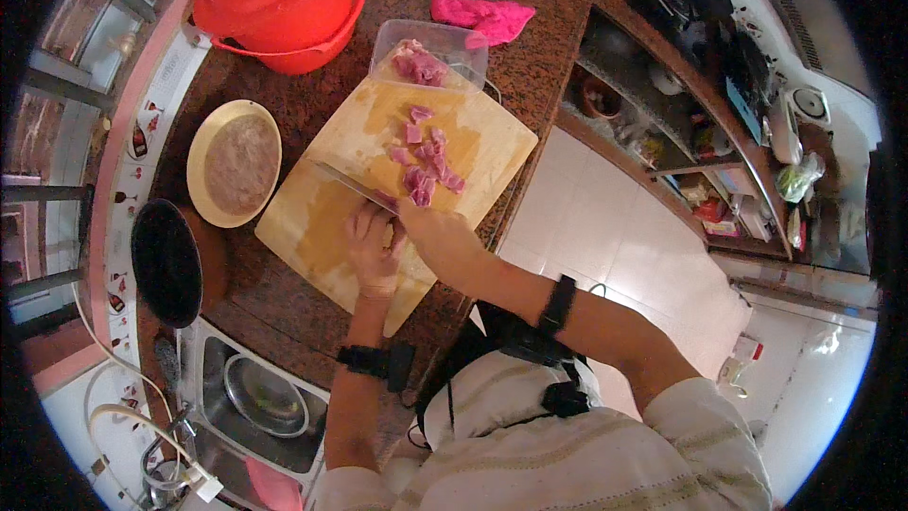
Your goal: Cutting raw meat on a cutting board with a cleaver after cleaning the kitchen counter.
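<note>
A kitchen knife [352, 184] is held in my right hand [441, 238], its blade pointing to the upper left over the wooden cutting board [489, 124]. My left hand [372, 241] rests on the board just below the blade, fingers bent against a piece of raw meat [385, 200]. Most of that piece is hidden by the hand and the knife. Beyond the blade, several cut chunks of raw meat [429, 156] lie loosely grouped. At the board's far end, a clear plastic container [464, 60] holds a larger lump of raw meat [420, 65].
Left of the board are an oval cream bowl [198, 177] of cloudy liquid and a dark pot [167, 262]. A red lidded bucket [284, 7] and pink cloth [482, 14] stand farther back. The sink [213, 362], lower left, holds a metal basin [266, 394].
</note>
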The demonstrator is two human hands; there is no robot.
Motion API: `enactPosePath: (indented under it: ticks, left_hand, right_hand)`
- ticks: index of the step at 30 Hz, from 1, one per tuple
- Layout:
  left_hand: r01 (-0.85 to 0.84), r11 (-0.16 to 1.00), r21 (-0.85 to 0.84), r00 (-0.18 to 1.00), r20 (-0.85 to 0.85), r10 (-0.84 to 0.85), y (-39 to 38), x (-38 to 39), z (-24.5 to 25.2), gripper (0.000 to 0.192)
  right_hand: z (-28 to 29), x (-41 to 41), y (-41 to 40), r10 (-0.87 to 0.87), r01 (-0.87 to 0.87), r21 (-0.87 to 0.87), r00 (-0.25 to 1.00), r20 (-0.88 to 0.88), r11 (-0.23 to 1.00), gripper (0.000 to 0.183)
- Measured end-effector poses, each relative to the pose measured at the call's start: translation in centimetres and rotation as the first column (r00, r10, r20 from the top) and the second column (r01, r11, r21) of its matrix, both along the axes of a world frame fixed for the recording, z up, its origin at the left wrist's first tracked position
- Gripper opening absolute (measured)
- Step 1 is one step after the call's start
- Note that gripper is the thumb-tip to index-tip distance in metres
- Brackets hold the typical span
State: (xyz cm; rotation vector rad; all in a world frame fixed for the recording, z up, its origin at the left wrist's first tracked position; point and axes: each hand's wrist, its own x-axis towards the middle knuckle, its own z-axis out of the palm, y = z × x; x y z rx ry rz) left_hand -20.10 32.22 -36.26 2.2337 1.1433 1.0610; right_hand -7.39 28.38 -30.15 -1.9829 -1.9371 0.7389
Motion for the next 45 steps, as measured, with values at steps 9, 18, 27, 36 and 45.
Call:
enactPosePath:
  ticks: [9, 18, 27, 36, 45]
  left_hand:
    - [-0.036, 0.999, 0.023, 0.999, 0.026, 0.035, -0.4, -0.4, -0.9, 0.025]
    - [-0.094, 0.99, -0.107, 0.988, 0.114, 0.106, -0.7, 0.3, 0.2, 0.019]
    - [-0.105, 0.987, -0.123, 0.987, 0.112, 0.119, -0.5, 0.1, -0.3, 0.019]
    - [-0.133, 0.991, 0.029, 0.991, -0.004, 0.133, -0.3, 0.1, 0.0, 0.022]
    - [-0.079, 0.995, -0.066, 0.997, 0.005, 0.08, -0.2, -0.2, -0.9, 0.019]
  right_hand:
    - [1.0, 2.2, -3.4, 0.042, -0.044, 0.065, 0.998, 0.042, 0.997, 0.021]
    - [3.0, 5.4, -2.7, -0.042, 0.035, 0.048, 0.988, 0.146, 0.998, 0.024]
    - [3.0, 3.0, -3.9, 0.044, -0.054, 0.058, 0.987, 0.155, 0.997, 0.014]
    - [1.4, 1.2, -2.2, 0.012, -0.014, 0.083, 0.999, 0.032, 0.996, 0.023]
    - [0.3, 2.9, -1.2, 0.033, -0.029, -0.056, 0.997, 0.067, 0.998, 0.018]
